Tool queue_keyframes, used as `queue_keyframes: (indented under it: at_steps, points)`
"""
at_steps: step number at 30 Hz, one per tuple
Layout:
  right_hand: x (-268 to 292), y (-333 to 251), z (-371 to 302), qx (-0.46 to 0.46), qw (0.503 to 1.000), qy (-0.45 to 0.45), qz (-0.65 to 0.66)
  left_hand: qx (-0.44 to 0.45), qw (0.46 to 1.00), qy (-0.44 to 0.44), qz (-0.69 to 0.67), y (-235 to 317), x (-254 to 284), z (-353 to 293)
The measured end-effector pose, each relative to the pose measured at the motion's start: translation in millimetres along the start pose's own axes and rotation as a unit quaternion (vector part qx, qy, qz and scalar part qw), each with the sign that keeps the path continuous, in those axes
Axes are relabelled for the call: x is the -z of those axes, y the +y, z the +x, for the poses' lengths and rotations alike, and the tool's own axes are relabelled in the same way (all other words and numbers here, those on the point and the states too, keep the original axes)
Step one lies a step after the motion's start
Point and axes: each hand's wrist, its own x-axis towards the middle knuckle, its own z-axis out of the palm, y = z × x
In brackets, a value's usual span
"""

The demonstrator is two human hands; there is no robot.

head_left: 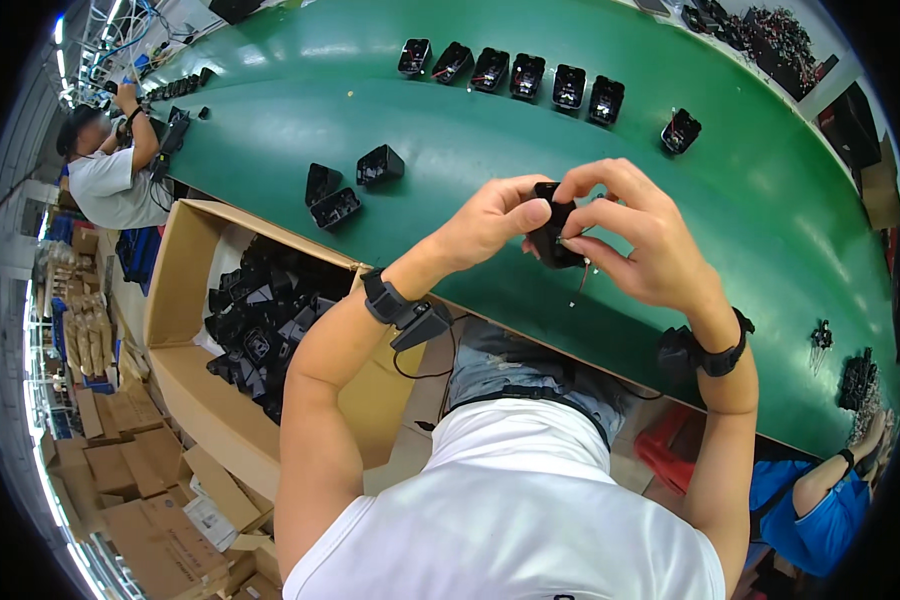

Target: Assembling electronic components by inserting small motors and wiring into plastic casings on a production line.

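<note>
Above the green bench, my left hand (494, 220) grips a black plastic housing (550, 240) by its side, thumb on the near face. The fingers of my right hand (635, 235) are bent in a pinch at the housing's open side. What they pinch is too small to make out. A thin wire with a small light connector (586, 262) hangs below the right fingertips. Beyond my hands, several similar black housings (528, 75) stand in a row, and a single one (680, 131) sits apart to the right. Three more housings (336, 207) lie to the left.
A cardboard box (180, 270) full of black plastic parts (260, 330) stands at my left, against the green bench (450, 130). Wire bundles (785, 45) lie at the far right. One person (120, 170) works at far left, another in blue (815, 510) at lower right.
</note>
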Motion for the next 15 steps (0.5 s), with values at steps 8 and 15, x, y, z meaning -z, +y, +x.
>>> queue_keyframes:
  at_steps: [8,15]
  points:
    - [-12.3,-1.6,-2.9,-0.059,0.998,0.030,0.024,0.007,1.000,-0.018,0.009,-1.2,3.6,0.7]
    - [-6.1,-3.3,-4.7,-0.060,0.995,-0.034,0.075,0.015,1.000,-0.010,-0.016,5.4,-4.7,-2.0]
